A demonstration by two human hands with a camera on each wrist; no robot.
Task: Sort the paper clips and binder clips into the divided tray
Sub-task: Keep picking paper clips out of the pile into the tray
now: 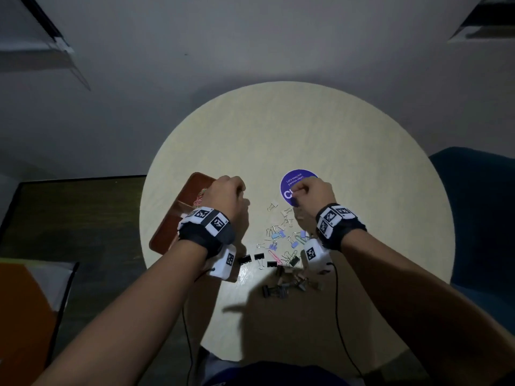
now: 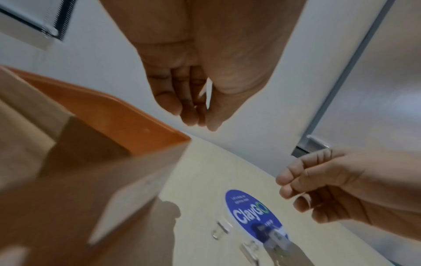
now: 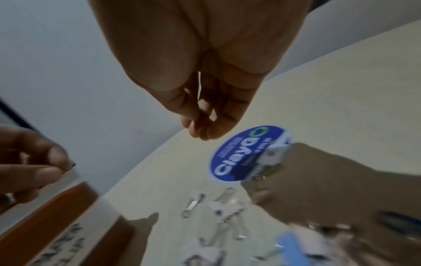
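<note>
Right now both of my hands hover above the round counter [image 1: 348, 140], side by side. My left hand [image 1: 227, 195] hangs over the inner edge of the brown divided tray [image 1: 195, 181], fingers curled in toward the thumb; the right wrist view shows something tiny and dark pinched at the fingertips [image 3: 60, 164], too small and blurred for me to name. The tray sits at the counter's left edge, and a bunch of coloured paper clips [image 1: 200, 199] lies in its far compartment, partly hidden behind that hand. My right hand [image 1: 313, 192] is over the near edge of the round blue ClayGo sticker [image 1: 298, 178], fingers bunched down against the thumb; I cannot tell whether they have hold of anything. The unsorted clips lie on the counter between and below my wrists: silver-handled white binder clips [image 1: 280, 213] nearest the sticker, a scatter of pale blue and lilac ones [image 1: 278, 235] further toward me with a pink paper clip [image 1: 273, 253] among them, then a row of black binder clips [image 1: 259, 256], and a shadowed heap of dark and tan binder clips [image 1: 289, 284] closest to my body. A blue chair [image 1: 479, 213] stands off the counter's right side.
</note>
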